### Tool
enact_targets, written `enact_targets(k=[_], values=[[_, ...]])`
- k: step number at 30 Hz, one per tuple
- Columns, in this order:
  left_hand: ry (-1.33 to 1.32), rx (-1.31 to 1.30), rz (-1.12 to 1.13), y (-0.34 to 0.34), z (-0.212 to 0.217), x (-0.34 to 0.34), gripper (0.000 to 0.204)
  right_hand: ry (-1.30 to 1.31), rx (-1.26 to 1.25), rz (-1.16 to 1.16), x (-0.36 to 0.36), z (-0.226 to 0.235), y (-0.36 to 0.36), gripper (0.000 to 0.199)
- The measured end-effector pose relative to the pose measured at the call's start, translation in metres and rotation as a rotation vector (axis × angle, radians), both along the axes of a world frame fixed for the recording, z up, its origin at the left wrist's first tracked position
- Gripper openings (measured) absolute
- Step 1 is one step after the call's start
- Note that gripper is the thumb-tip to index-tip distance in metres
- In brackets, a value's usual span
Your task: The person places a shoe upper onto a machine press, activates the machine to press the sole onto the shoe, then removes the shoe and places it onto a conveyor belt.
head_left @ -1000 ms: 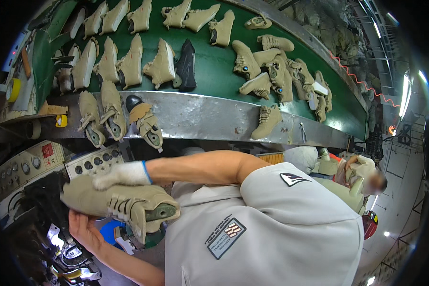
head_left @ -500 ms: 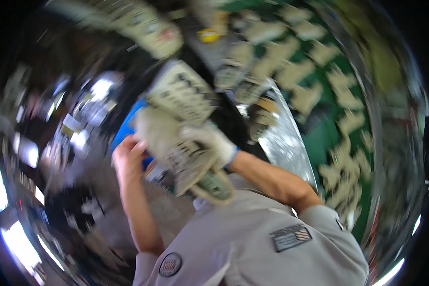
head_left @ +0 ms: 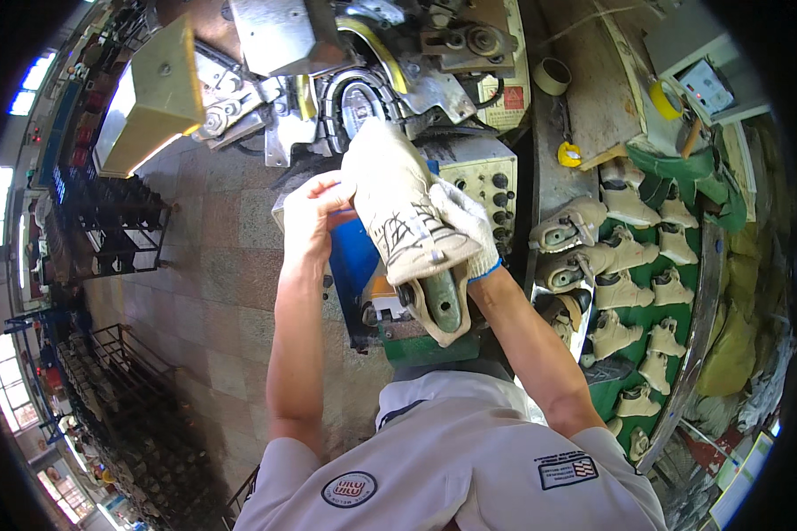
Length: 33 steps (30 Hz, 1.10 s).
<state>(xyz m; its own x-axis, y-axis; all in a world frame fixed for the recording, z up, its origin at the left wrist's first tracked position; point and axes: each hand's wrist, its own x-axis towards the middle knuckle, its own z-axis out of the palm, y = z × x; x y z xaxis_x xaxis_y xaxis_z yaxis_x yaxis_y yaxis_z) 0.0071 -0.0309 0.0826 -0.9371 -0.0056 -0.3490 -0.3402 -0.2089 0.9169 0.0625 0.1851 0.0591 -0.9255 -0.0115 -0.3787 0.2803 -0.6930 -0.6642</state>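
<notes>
A beige shoe upper on a last [head_left: 403,217] is held sole side up in front of a metal machine [head_left: 363,62]. My left hand [head_left: 314,208], bare, grips its left side near the toe. My right hand [head_left: 465,226], in a white glove with a blue cuff, clasps its right side and heel end. The shoe's toe points up toward the machine's curved clamp opening [head_left: 359,102]. The green last heel [head_left: 443,296] shows at the shoe's lower end.
A green conveyor rack [head_left: 682,265] with several beige shoes runs down the right side. A control panel with knobs [head_left: 487,181] sits right of the shoe. Tape rolls [head_left: 553,75] lie on the bench. Tiled floor and dark racks [head_left: 133,226] lie to the left.
I have turned away from the conveyor rack to the machine. The shoe, held in both hands throughout, now sits sole up with its toe at the machine's opening.
</notes>
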Motion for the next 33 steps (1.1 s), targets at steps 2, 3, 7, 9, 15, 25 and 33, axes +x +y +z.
enact_targets(k=[2, 3, 7, 9, 15, 25, 33], values=[[-0.024, 0.115, -0.020, -0.006, -0.012, -0.011, 0.014, 0.029, -0.082, 0.002, -0.015, -0.003, -0.003, 0.043], [-0.040, 0.174, -0.029, -0.010, -0.018, -0.016, 0.013, 0.028, -0.100, 0.007, -0.027, -0.005, -0.007, 0.043], [0.162, -0.009, 0.102, -0.011, -0.017, -0.041, 0.017, 0.076, -0.056, 0.027, -0.055, 0.000, -0.016, 0.040], [0.171, 0.085, 0.227, -0.004, -0.018, -0.048, 0.027, 0.158, 0.005, -0.024, -0.071, 0.002, -0.021, 0.036], [0.153, 0.269, 0.345, 0.005, -0.051, -0.041, 0.044, 0.134, 0.041, -0.104, -0.090, -0.005, -0.033, 0.031], [-0.027, 0.650, 0.058, 0.033, -0.072, -0.008, 0.034, 0.093, 0.099, -0.158, -0.078, -0.024, -0.039, 0.044], [0.056, 0.445, 0.074, 0.023, -0.080, -0.012, 0.030, 0.002, 0.036, -0.164, -0.076, -0.037, -0.056, 0.045]])
